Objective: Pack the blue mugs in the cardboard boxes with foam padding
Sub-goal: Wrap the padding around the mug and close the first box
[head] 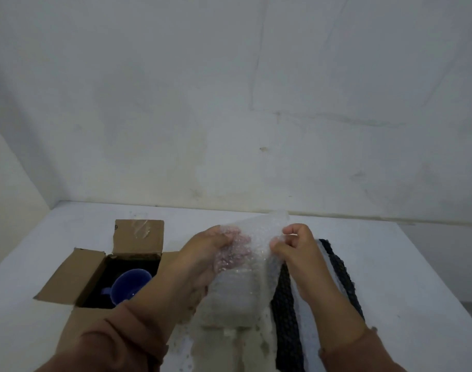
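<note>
An open cardboard box (138,237) stands at the left of the white table, its flaps spread out. Inside it a blue mug (130,287) lies tilted on dark padding, handle to the left. To the right of the box, both hands hold up a clear sheet of bubble wrap (234,285) above the table. My left hand (208,253) grips its upper left part. My right hand (293,248) pinches its upper right edge. The sheet hangs down between my forearms and partly hides what lies under it.
Strips of black textured foam padding (285,302) lie on the table (390,264) under and right of my right forearm. A stained white wall rises just behind the table's far edge. The table's right edge shows at the lower right.
</note>
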Available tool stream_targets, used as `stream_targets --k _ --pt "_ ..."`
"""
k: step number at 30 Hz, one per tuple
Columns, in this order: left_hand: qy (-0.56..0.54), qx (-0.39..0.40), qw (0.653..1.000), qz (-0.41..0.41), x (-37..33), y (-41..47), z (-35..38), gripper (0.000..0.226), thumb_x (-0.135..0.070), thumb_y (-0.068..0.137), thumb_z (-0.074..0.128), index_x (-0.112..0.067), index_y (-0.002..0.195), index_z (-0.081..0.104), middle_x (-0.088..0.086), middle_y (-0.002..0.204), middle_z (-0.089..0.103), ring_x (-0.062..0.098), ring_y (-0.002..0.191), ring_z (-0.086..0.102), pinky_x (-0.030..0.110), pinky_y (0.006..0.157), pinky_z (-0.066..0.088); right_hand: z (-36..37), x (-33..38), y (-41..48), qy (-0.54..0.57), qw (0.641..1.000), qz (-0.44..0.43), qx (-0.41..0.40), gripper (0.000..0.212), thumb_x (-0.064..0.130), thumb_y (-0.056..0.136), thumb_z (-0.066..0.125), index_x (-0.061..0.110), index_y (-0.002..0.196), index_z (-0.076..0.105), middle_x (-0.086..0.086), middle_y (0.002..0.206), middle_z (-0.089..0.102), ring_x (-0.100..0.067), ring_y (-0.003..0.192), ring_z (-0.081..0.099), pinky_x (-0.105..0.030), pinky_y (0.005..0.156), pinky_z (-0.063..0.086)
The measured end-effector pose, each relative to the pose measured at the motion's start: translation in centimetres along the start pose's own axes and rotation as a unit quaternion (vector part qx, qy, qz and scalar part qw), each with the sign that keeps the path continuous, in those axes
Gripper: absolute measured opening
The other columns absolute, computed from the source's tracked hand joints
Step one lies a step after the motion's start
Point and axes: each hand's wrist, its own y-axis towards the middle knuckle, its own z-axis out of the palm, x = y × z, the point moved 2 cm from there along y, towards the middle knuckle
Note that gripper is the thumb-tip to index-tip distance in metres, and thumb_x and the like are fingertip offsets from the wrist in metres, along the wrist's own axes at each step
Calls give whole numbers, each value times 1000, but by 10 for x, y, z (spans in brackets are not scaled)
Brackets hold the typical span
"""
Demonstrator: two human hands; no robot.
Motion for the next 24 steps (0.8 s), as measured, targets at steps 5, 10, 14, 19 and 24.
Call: stream_targets --k 5,10,14,19,24 --pt "91 -98 984 117 -20 -6 -21 29 -7 83 67 -10 107 51 11 87 65 21 73 62 34 70 51 14 24 -3 -11 996 -86 27 25 7 87 59 29 99 63 1 76 53 -15 75 56 -28 82 48" --pt "277 -97 920 258 -40 -23 -27 47 -14 86 66 -34 125 50 -6 79 57 5 74 57 21 74 46 25 45 -2 -175 969 -176 12 35 9 84 63 25 115 62 9 88 54 0 80 52 -5 73 39" --pt "479 -143 816 289 -50 -24 -29 14 -24 88 63 -26 102 64 -7 85 47 10 83 49 21 71 38 31 60 3 -233 949 -212 -12 15 12 84 64 23 92 70 8 85 45 -6 81 50 -13 75 38" --pt "373 -72 891 251 -61 -15 -38 19 -41 80 67 -24 77 61 -1 96 60 17 87 57 30 77 44 24 63 13 -84 981 -159 75 26 18 82 69 30 105 62 1 122 55 -15 113 53 -32 96 44" --pt "151 2 975 166 -67 -12 -35 17 -22 95 53 -6 91 58 6 80 67 18 67 66 30 63 56 33 51 10 30 982 -48 180 22 4 81 65 13 102 64 -4 100 70 -22 91 66 -31 80 55"
